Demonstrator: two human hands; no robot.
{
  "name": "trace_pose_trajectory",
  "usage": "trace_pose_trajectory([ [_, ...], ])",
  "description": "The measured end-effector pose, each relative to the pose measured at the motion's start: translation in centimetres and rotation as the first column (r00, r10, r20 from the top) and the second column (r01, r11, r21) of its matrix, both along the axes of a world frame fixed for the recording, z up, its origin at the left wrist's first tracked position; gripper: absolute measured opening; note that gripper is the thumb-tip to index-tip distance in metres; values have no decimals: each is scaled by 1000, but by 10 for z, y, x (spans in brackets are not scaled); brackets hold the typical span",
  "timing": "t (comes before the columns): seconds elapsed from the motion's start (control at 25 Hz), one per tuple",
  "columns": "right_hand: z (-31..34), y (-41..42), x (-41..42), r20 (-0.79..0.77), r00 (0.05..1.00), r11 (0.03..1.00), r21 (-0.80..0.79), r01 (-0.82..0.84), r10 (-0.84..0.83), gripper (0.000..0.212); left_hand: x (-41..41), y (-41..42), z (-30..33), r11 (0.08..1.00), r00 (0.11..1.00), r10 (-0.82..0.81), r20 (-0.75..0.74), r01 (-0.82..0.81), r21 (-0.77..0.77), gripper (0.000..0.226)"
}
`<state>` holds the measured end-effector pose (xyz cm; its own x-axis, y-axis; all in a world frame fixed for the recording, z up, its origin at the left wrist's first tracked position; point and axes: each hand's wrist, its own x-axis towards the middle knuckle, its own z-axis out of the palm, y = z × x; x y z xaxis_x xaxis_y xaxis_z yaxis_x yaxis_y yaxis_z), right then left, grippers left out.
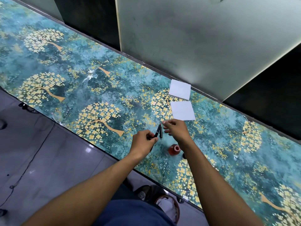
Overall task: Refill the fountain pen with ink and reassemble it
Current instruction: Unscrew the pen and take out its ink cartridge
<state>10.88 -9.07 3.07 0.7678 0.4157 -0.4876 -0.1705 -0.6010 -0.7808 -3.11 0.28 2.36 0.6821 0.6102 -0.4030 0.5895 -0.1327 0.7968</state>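
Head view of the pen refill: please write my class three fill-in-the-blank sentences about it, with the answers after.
1. The left hand holds the ____ by its lower end.
2. The ink bottle on the table has ____ cap on.
3. Beyond the right hand lie ____ white napkins.

Answers: pen; no; two

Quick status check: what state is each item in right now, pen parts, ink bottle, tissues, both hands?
Pen barrel: gripped by left hand, tilted.
Second pen part: separate, beside barrel; right hand pinches at its top.
Ink bottle: upright on table, apparently uncapped.
Two tissues: flat, unused.
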Motion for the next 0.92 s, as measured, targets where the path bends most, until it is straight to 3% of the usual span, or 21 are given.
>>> trace_pose_trajectory([
  [0.24, 11, -13, -12, -95, 995, 987, 158, 1, 14, 21, 9, -16, 3, 1000, 999, -30, 34, 31, -3, 12],
  [0.48, 8, -18, -8, -205, 979, 984, 171, 48, -12, 6, 7, -17, 3, 999, 999, -29, 27, 28, 28, 12],
  [0.68, 14, -18, -8, -286, 958, 970, 223, 96, -29, 11, 6, -16, 5, 999, 999, -37, 39, 36, 36, 13],
  [0.92, 13, -14, -12, -251, 966, 967, 224, 120, -62, 11, 6, -17, 6, 998, 998, -44, 37, 42, 54, 14],
])
